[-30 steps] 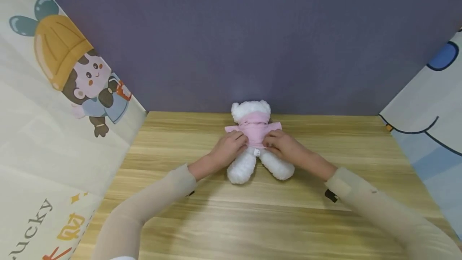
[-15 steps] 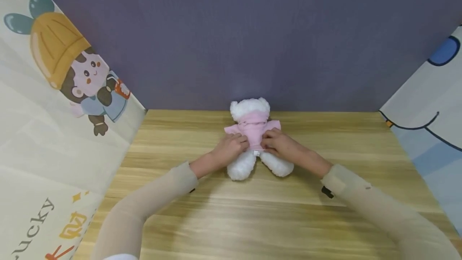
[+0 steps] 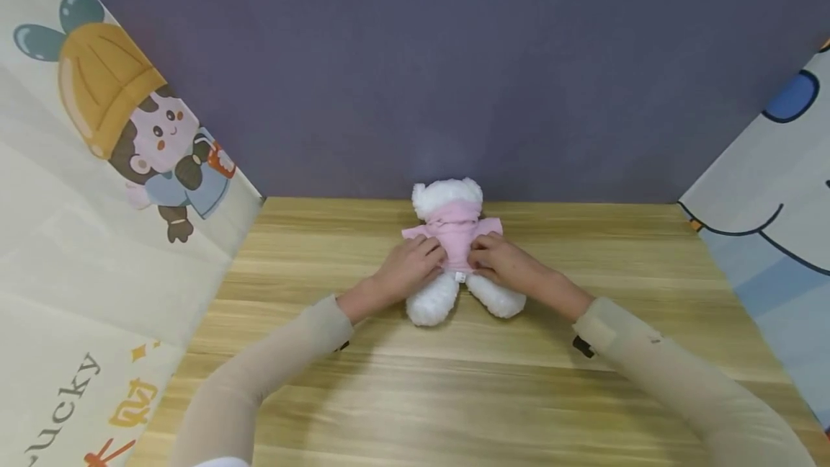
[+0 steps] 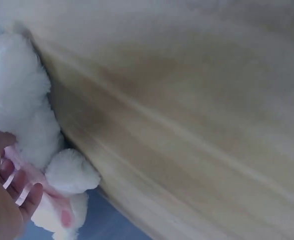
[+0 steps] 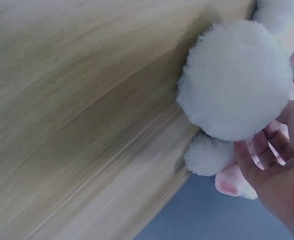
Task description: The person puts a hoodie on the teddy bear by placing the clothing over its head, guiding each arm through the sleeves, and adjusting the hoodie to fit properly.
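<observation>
A white plush bear [image 3: 433, 301] in a pink shirt [image 3: 457, 243] lies on the table, its back upward, judging by the small white tag [image 3: 460, 277] below the hem. My left hand [image 3: 410, 265] pinches the shirt's lower edge on the left side, and my right hand [image 3: 509, 264] does so on the right. In the left wrist view, the left hand's fingers [image 4: 31, 200] bend beside the pink cloth and white fur. In the right wrist view, a round white foot [image 5: 236, 80] partly covers the shirt near my right hand [image 5: 281, 170].
The wooden table [image 3: 441, 395] ends at a dark grey-blue upright panel [image 3: 415, 70] just behind the bear's head. A pale printed sheet [image 3: 78, 251] borders the left side, and another printed sheet [image 3: 772, 236] borders the right.
The shirt's hem has slid slightly down toward the tag, covering more of the bear's lower back. Both hands stay on the shirt; the view has shifted a little.
</observation>
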`<action>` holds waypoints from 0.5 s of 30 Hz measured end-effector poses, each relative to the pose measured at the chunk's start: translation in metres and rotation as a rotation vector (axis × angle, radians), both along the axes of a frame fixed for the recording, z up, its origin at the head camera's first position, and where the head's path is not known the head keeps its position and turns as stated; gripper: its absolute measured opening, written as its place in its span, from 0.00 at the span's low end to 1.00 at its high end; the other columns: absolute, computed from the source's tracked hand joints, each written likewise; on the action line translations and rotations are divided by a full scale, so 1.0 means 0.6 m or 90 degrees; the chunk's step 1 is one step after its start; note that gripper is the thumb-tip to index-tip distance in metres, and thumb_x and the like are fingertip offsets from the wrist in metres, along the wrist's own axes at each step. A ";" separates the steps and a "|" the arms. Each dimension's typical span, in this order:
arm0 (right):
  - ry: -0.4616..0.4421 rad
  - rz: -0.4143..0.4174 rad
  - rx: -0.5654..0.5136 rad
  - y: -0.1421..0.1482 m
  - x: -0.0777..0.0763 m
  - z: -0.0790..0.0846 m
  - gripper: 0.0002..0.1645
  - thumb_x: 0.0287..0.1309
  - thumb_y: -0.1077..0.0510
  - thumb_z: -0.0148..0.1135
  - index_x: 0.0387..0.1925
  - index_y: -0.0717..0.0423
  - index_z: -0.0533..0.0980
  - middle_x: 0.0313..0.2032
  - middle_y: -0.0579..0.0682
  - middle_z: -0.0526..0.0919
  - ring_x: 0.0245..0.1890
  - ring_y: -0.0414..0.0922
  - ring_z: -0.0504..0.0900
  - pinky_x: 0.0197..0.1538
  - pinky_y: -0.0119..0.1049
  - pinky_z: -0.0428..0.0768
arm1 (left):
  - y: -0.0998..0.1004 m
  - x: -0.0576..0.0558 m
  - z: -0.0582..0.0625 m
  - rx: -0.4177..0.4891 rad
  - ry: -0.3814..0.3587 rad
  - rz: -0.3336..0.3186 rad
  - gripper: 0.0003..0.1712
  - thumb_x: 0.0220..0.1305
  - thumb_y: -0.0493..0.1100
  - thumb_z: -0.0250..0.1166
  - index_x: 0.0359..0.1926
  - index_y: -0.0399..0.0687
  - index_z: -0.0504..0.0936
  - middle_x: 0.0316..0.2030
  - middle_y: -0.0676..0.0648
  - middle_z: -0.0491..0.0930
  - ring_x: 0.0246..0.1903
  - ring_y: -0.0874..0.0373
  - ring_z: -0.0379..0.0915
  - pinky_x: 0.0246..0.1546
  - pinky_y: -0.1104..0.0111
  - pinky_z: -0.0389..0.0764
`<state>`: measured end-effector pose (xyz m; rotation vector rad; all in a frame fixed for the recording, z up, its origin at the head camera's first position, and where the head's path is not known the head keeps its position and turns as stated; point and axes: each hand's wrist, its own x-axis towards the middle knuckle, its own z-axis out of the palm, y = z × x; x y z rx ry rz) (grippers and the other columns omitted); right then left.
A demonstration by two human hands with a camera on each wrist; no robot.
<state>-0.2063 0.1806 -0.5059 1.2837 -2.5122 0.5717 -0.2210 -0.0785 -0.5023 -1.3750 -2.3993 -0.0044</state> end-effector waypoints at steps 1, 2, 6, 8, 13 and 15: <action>-0.005 0.000 -0.001 0.001 0.000 -0.001 0.09 0.53 0.66 0.76 0.29 0.54 0.80 0.38 0.51 0.79 0.39 0.48 0.76 0.45 0.42 0.79 | 0.001 0.000 0.000 -0.010 0.025 -0.001 0.10 0.70 0.44 0.66 0.48 0.47 0.80 0.45 0.48 0.78 0.44 0.53 0.74 0.46 0.67 0.78; -0.009 -0.002 -0.001 0.001 -0.001 -0.001 0.10 0.53 0.65 0.76 0.29 0.54 0.80 0.38 0.51 0.79 0.39 0.48 0.76 0.45 0.42 0.79 | 0.003 0.000 0.001 -0.019 0.044 -0.004 0.09 0.70 0.44 0.65 0.48 0.47 0.81 0.45 0.49 0.78 0.44 0.53 0.74 0.47 0.67 0.78; -0.029 0.008 0.006 0.002 -0.007 0.001 0.10 0.52 0.64 0.76 0.29 0.53 0.80 0.37 0.50 0.79 0.38 0.47 0.75 0.45 0.43 0.77 | 0.005 0.002 0.005 -0.051 0.038 -0.017 0.07 0.72 0.41 0.62 0.47 0.45 0.82 0.45 0.48 0.79 0.45 0.54 0.74 0.49 0.69 0.77; -0.047 0.018 0.021 0.000 -0.008 0.007 0.09 0.52 0.63 0.77 0.29 0.53 0.81 0.35 0.49 0.79 0.37 0.46 0.75 0.44 0.42 0.76 | 0.004 0.005 0.010 -0.054 -0.014 -0.022 0.06 0.71 0.41 0.63 0.45 0.45 0.82 0.44 0.48 0.79 0.45 0.54 0.74 0.49 0.68 0.77; -0.094 0.040 0.063 -0.008 0.005 0.031 0.09 0.51 0.61 0.78 0.29 0.51 0.82 0.34 0.46 0.79 0.35 0.43 0.74 0.43 0.40 0.76 | -0.005 0.000 0.045 -0.073 -0.177 -0.104 0.03 0.69 0.40 0.66 0.41 0.46 0.83 0.38 0.50 0.79 0.42 0.58 0.74 0.47 0.70 0.77; -0.104 0.046 0.070 -0.011 0.008 0.042 0.08 0.52 0.62 0.77 0.30 0.51 0.82 0.34 0.46 0.79 0.35 0.42 0.74 0.43 0.40 0.76 | -0.010 -0.019 0.073 -0.070 -0.241 -0.138 0.02 0.68 0.39 0.67 0.38 0.44 0.82 0.35 0.50 0.78 0.39 0.59 0.74 0.44 0.70 0.77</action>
